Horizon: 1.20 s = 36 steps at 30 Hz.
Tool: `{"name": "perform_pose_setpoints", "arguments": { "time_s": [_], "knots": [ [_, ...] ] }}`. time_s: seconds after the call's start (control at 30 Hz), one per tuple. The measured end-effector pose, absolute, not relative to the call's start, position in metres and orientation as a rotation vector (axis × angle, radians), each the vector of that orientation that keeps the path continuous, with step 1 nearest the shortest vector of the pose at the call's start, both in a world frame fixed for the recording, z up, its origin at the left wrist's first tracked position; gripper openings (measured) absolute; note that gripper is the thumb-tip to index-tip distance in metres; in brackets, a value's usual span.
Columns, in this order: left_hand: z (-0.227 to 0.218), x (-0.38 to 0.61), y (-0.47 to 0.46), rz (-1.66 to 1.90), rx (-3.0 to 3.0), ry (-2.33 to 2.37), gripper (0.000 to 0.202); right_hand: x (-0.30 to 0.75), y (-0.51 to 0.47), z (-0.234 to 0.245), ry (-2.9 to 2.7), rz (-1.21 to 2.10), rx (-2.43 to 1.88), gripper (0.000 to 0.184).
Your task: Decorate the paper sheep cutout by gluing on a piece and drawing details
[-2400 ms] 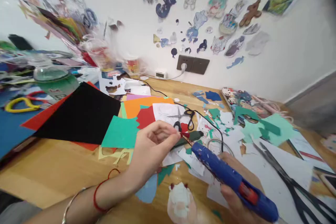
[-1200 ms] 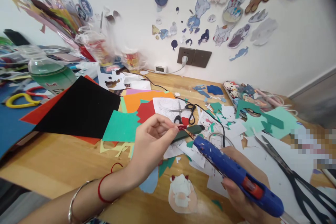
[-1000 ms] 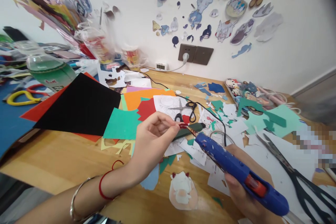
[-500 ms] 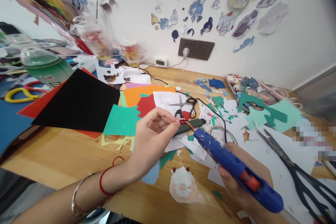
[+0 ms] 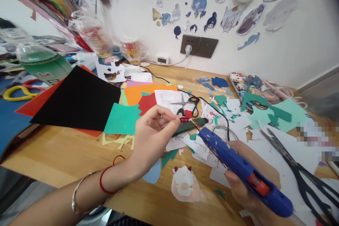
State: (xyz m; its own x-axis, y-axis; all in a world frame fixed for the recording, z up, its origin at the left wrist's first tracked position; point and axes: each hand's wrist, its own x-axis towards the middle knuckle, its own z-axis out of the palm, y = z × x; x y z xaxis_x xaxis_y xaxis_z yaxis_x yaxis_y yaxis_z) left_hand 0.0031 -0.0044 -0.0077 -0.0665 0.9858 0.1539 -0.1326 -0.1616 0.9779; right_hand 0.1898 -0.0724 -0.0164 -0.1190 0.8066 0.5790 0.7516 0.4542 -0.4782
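My left hand (image 5: 152, 134) pinches a tiny red paper piece (image 5: 184, 119) between thumb and fingertips, held above the wooden table (image 5: 66, 159). My right hand (image 5: 247, 185) grips a blue glue gun (image 5: 243, 171) with an orange trigger. Its metal nozzle (image 5: 195, 126) points up-left and sits right beside the red piece. Below the hands lies a white and pink paper cutout figure (image 5: 184, 186) with small red horns.
Sheets of black (image 5: 76, 100), red, green (image 5: 120, 123) and orange paper lie to the left. Small scissors (image 5: 185, 104) and a black cord lie behind the hands. Large black scissors (image 5: 299, 174) lie at right among paper scraps. A green bottle (image 5: 39, 61) stands far left.
The glue gun's nozzle stays against the red piece in my left hand throughout. Both hands have held nearly still; the view has tilted down slightly.
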Motion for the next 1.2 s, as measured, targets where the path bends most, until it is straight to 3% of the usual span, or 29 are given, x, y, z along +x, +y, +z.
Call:
{"name": "perform_pose_setpoints", "arguments": {
  "time_s": [0.47,0.8,1.2],
  "knots": [
    [-0.0102,0.005,-0.007,1.404,1.219,1.003,0.013,0.1939,-0.0746,-0.0218,-1.897,0.086,-1.39,0.041],
    [-0.0084,0.005,-0.0094,1.429,1.249,1.004,0.012,0.1948,-0.0727,-0.0232,-1.974,0.101,-1.328,0.025],
    [-0.0095,0.0046,-0.0073,1.472,1.24,1.042,0.013,0.1954,-0.0713,-0.0227,-1.945,0.034,-1.233,0.031]
  ]
}}
